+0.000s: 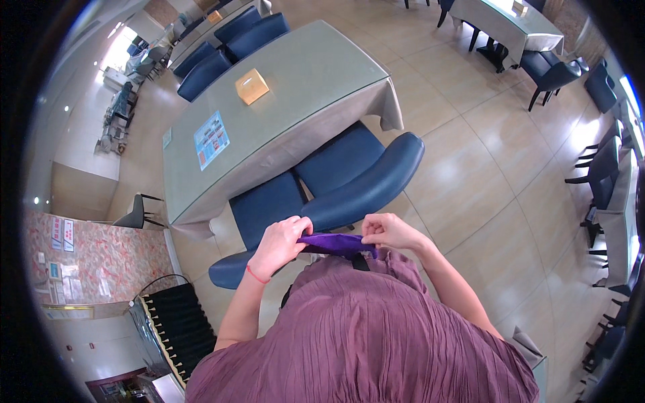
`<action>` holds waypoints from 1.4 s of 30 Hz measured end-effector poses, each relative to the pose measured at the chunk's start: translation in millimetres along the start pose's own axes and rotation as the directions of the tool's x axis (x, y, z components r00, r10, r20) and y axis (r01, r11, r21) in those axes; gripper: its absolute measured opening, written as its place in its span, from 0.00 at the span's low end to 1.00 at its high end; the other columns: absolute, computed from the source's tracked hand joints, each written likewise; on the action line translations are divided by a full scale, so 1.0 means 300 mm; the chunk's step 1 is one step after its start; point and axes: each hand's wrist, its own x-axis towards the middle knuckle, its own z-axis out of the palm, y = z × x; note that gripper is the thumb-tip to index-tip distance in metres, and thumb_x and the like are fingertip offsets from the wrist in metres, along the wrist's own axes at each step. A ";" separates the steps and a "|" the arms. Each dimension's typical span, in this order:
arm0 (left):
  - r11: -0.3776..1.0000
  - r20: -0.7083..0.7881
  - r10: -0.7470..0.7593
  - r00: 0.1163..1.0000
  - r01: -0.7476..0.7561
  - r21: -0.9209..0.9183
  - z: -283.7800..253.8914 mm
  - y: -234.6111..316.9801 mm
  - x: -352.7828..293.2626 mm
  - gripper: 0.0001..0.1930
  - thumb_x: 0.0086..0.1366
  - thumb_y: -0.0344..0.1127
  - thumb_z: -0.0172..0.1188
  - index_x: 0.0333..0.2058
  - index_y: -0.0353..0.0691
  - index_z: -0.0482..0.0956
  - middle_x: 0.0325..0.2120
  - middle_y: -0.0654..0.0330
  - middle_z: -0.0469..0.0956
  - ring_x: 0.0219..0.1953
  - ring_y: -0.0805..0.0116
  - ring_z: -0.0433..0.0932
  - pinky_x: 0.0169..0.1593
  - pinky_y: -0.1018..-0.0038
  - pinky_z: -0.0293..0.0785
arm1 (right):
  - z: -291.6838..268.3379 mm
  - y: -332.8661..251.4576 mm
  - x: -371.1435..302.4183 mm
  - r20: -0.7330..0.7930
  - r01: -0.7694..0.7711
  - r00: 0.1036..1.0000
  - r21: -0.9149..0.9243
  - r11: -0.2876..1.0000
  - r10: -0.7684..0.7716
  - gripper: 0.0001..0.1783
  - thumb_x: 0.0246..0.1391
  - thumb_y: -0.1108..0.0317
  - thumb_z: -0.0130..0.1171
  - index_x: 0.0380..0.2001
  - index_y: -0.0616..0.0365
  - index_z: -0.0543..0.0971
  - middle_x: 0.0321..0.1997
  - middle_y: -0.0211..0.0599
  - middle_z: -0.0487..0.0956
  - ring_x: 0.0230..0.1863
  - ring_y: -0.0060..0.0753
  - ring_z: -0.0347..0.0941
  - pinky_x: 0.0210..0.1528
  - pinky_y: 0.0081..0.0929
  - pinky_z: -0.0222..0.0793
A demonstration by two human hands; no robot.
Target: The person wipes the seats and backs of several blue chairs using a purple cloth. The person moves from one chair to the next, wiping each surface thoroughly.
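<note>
A strip of bright purple cloth [334,244] stretches between my hands in front of my waist. My left hand [282,240], with a thin red cord round the wrist, has its fingers closed over the cloth's left end. At the other end, my right hand [393,232] pinches the cloth's edge between thumb and fingertips. A short black piece [361,262] shows just under the cloth, against my mauve pleated top [356,316]. The cloth's underside and its full shape are hidden.
Just ahead, blue padded chairs [366,185] stand at a table [295,80] with a glass top and pale cloth. On it are a yellow tissue box [252,86] and a printed sheet [211,141]. A black fringed item [176,332] is at lower left.
</note>
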 end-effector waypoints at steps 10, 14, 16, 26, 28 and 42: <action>0.978 -0.109 0.072 0.991 -0.092 -0.187 0.021 0.007 0.025 0.08 0.54 0.26 0.67 0.33 0.42 0.79 0.25 0.57 0.73 0.38 0.55 0.81 0.36 0.63 0.73 | -0.093 0.041 -0.014 -0.232 0.016 0.968 -0.326 0.945 -0.096 0.08 0.52 0.69 0.68 0.34 0.60 0.84 0.28 0.39 0.84 0.30 0.30 0.80 0.36 0.27 0.74; 0.980 -0.143 0.132 0.981 -0.151 -0.132 0.028 -0.019 0.009 0.07 0.55 0.27 0.67 0.34 0.45 0.85 0.24 0.57 0.72 0.56 0.53 0.78 0.52 0.64 0.72 | -0.134 0.033 -0.014 -0.212 0.027 0.975 -0.164 0.986 -0.062 0.08 0.54 0.67 0.68 0.30 0.60 0.81 0.26 0.30 0.80 0.29 0.21 0.75 0.34 0.25 0.71; 0.981 -0.128 0.132 0.983 -0.148 -0.125 0.026 -0.026 0.012 0.07 0.56 0.27 0.67 0.33 0.46 0.85 0.25 0.58 0.72 0.63 0.52 0.74 0.61 0.63 0.67 | -0.156 0.047 -0.018 -0.137 0.010 0.991 0.000 1.000 -0.010 0.09 0.57 0.67 0.67 0.29 0.59 0.79 0.27 0.24 0.78 0.30 0.17 0.72 0.35 0.22 0.69; 0.996 -0.087 -0.063 0.994 0.057 -0.071 0.008 -0.146 -0.029 0.05 0.63 0.26 0.60 0.36 0.45 0.80 0.60 0.53 0.73 0.62 0.45 0.72 0.66 0.49 0.64 | -0.231 0.093 -0.027 -0.469 0.126 0.878 0.430 0.894 0.102 0.07 0.66 0.66 0.60 0.34 0.52 0.72 0.28 0.15 0.68 0.30 0.11 0.61 0.32 0.16 0.58; 0.992 -0.033 -0.114 0.993 0.116 0.058 0.033 -0.225 -0.026 0.06 0.65 0.26 0.56 0.37 0.45 0.79 0.55 0.56 0.78 0.61 0.48 0.74 0.63 0.48 0.67 | -0.258 0.089 0.009 -0.553 0.172 0.833 0.268 0.948 0.005 0.07 0.67 0.69 0.58 0.34 0.53 0.71 0.26 0.15 0.65 0.28 0.10 0.57 0.30 0.15 0.55; 0.985 -0.249 -0.157 0.956 0.132 -0.114 0.572 -0.232 0.474 0.30 0.70 0.53 0.56 0.66 0.48 0.67 0.69 0.42 0.59 0.71 0.27 0.51 0.69 0.43 0.55 | -0.336 0.287 0.359 -0.613 -0.198 0.697 -0.663 0.722 -0.371 0.30 0.57 0.58 0.64 0.61 0.54 0.72 0.67 0.50 0.70 0.71 0.55 0.61 0.70 0.51 0.58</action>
